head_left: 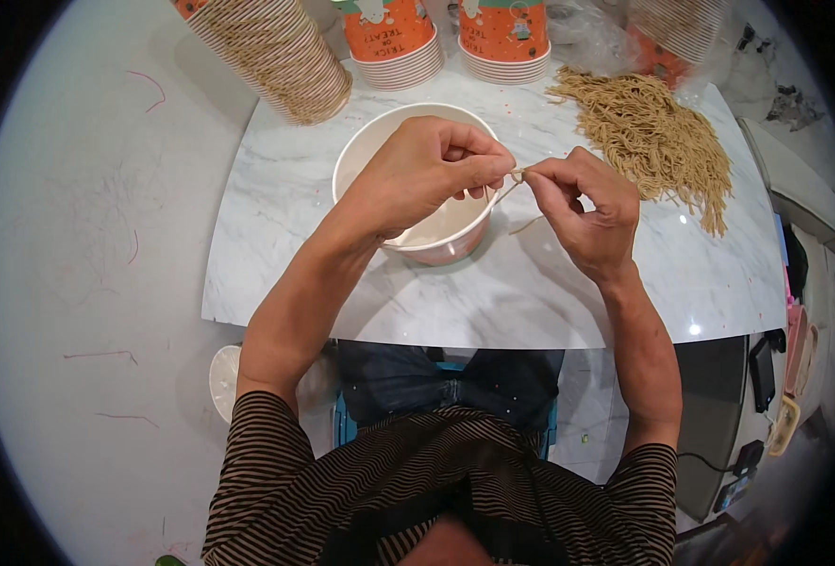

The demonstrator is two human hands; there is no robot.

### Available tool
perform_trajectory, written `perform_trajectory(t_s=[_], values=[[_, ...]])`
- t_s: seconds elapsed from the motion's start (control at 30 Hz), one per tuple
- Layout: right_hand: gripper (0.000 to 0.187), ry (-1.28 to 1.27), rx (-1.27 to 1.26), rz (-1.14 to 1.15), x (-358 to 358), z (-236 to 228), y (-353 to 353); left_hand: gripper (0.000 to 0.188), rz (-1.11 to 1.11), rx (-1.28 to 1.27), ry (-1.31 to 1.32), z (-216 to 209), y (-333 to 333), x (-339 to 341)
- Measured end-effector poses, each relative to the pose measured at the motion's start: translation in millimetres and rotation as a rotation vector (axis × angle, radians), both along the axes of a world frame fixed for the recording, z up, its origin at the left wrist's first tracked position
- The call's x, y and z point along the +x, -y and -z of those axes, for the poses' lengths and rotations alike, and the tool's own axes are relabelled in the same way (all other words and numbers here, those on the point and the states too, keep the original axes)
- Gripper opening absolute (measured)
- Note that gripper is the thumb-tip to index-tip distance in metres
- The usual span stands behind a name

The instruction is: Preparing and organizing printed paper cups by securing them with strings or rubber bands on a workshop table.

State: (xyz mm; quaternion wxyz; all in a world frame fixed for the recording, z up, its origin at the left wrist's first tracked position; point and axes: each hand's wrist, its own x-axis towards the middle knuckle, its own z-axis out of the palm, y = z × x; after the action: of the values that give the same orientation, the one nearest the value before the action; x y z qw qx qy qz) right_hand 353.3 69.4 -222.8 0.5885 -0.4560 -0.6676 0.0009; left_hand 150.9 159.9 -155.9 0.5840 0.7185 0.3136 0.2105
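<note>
A white paper bucket (446,247) stands upright on the marble-patterned table, its open mouth facing up. Over its rim, my left hand (436,170) pinches a piece of tan twine (518,176) between thumb and fingertips. Just right of the bucket, my right hand (589,209) pinches the same twine, the two sets of fingertips almost meeting. A small loop or knot shows between them, and a loose end trails down below. Whether the twine passes through the bucket's wall is hidden by my fingers. A heap of cut tan twine (658,137) lies beyond my right hand.
Along the far edge stand a leaning stack of twine-threaded buckets (271,61), two stacks of orange printed buckets (394,47) and another stack (677,38) by clear plastic wrap. The marble-patterned table (276,264) has a curved edge. A dark phone (763,373) lies at the right.
</note>
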Motion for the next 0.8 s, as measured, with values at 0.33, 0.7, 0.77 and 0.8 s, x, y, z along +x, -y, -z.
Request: perform_trajectory(t_s=[0.33, 0.7, 0.77, 0.8], values=[[0.004, -0.133, -0.202, -0.137, 12, 1, -2, 0.022, -0.030, 0.151, 0.001, -6, 10, 0], [0.003, -0.205, -0.265, -0.110, 16, 0, -2, 0.020, 0.012, 0.260, -0.089, -10, 14, -5], [0.003, -0.222, -0.272, -0.107, 16, 1, -3, 0.019, 0.010, 0.268, -0.088, -10, 15, -5], [0.004, -0.223, -0.273, -0.100, 17, 2, -3, 0.019, 0.011, 0.267, -0.093, -10, 16, -5]])
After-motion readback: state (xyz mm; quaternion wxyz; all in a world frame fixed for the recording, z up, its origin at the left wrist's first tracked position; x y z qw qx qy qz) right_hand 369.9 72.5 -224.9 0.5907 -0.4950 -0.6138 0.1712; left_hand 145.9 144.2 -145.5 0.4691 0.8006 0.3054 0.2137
